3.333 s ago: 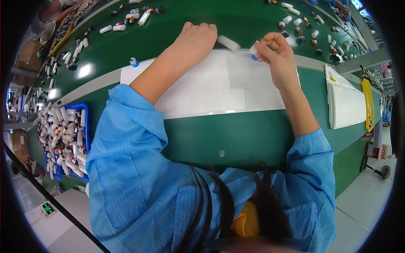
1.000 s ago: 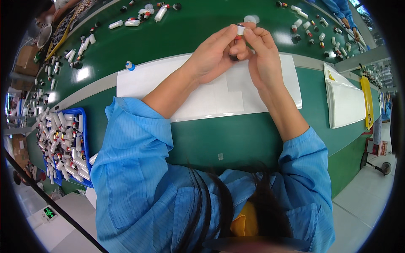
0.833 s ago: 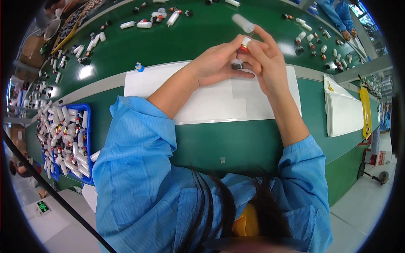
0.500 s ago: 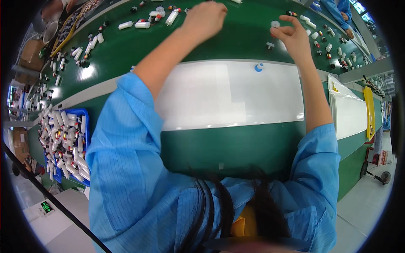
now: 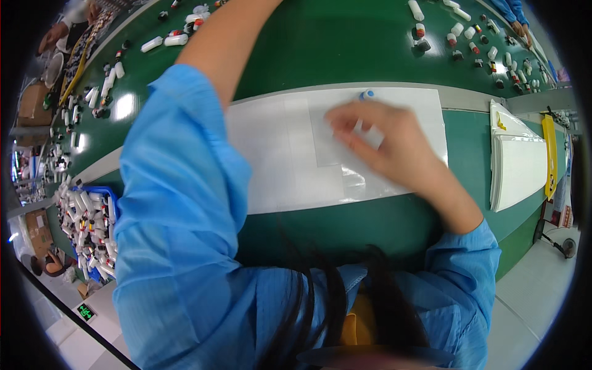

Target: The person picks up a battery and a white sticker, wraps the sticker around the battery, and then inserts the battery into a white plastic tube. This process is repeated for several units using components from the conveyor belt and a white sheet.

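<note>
My right hand point(image 5: 385, 139) hovers over a white sheet point(image 5: 271, 154) on the green bench and is blurred by motion. Its fingers are bent, with a gap between thumb and forefinger, and I see nothing held in it. Just beyond the knuckles, a small blue-and-white cap-like piece point(image 5: 368, 94) lies near the sheet's far edge. My left forearm point(image 5: 237, 40) reaches away past the upper edge of the picture, so the left hand is out of sight. Near that forearm lie white plastic bottles point(image 5: 176, 40) and small clear, red and black parts.
A blue crate point(image 5: 115, 200) heaped with white bottles stands at the left. More bottles and black caps point(image 5: 479, 63) are strewn over the far green surface. White sheets point(image 5: 521, 172) and a yellow strip point(image 5: 550, 157) are at the right. Another person's hands point(image 5: 521, 29) show at the far right.
My right hand has come back from the scattered parts at the far right to above the white sheet. My left hand has gone farther away, out of the picture.
</note>
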Demonstrator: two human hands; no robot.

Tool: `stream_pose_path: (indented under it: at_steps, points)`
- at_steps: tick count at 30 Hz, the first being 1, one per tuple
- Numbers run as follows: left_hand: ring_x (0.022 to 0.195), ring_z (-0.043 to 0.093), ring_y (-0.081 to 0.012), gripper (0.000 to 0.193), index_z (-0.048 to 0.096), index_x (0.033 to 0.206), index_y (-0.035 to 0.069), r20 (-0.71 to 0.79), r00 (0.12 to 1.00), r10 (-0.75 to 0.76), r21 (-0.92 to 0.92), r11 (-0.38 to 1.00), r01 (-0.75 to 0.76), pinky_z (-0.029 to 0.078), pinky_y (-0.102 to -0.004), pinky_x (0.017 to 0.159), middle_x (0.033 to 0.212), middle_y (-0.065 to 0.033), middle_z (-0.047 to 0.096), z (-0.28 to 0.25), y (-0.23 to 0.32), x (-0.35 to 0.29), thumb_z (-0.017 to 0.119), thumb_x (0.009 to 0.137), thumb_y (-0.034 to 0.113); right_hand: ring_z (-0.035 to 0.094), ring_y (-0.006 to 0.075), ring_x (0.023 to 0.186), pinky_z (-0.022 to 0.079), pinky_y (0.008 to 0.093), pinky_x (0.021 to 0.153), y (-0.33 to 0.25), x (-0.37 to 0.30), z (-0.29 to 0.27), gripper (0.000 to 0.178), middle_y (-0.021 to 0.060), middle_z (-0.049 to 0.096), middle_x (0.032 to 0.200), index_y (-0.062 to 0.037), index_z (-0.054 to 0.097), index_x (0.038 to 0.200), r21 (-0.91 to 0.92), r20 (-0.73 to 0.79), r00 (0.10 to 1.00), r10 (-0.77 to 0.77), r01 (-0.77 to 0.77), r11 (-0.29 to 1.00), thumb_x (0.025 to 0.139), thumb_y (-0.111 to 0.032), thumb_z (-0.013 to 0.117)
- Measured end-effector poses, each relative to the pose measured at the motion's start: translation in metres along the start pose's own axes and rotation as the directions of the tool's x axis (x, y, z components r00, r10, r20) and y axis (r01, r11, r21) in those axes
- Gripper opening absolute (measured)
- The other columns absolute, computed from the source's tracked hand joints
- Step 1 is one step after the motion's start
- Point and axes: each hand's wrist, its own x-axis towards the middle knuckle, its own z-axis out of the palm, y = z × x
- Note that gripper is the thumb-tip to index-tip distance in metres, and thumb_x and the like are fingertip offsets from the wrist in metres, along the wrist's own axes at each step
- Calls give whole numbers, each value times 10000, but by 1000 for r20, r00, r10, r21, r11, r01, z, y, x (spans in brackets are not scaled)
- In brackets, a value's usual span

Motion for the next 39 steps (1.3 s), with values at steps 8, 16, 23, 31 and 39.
stream_pose_path:
  at_steps: [8, 16, 23, 31, 39]
  points:
    - [892, 554, -318, 163, 561, 926, 52, -163, 931, 328, -53, 939, -340, 456, -390, 751, 944, -181, 550, -46, -33, -147, 488, 782, 77, 518, 266, 757, 436, 351, 685, -55, -38, 53, 177, 129, 519, 791, 6, 493, 802, -489, 140, 974, -178, 224, 843, 631, -27, 524]
    - [838, 518, -238, 391, 421, 1234, 62, -89, 928, 362, -17, 931, -365, 390, -334, 731, 936, -109, 543, -42, -34, -217, 437, 888, 243, 562, 315, 721, 459, 352, 624, -44, 2, 39, 237, 125, 548, 782, -36, 499, 879, -116, 348, 894, 281, -256, 960, 677, 52, 587]
    - [891, 512, -252, 324, 549, 1110, 30, -225, 944, 241, -99, 958, -269, 398, -355, 781, 960, -113, 542, -35, -30, -222, 479, 873, 239, 509, 296, 737, 434, 383, 669, -64, -46, 57, 187, 125, 490, 782, -26, 466, 781, -522, 213, 942, -258, 333, 785, 616, -4, 551]
    - [860, 570, -265, 273, 577, 1057, 47, 163, 987, 16, -181, 983, 14, 446, -338, 788, 956, -119, 586, -68, -6, -217, 515, 845, 208, 532, 114, 632, 445, 241, 584, 2, -12, 12, 140, 19, 562, 720, -68, 484, 759, 534, 260, 852, 454, -519, 668, 749, -18, 615]
    - [862, 561, -175, 268, 534, 1046, -4, 346, 936, 70, -938, 31, 345, 431, -292, 804, 909, -88, 588, -76, 22, -223, 421, 885, 178, 546, 147, 698, 445, 232, 708, -13, 7, 11, 194, 57, 567, 773, -81, 455, 842, 940, -62, 817, 574, -145, 309, 763, -17, 619]
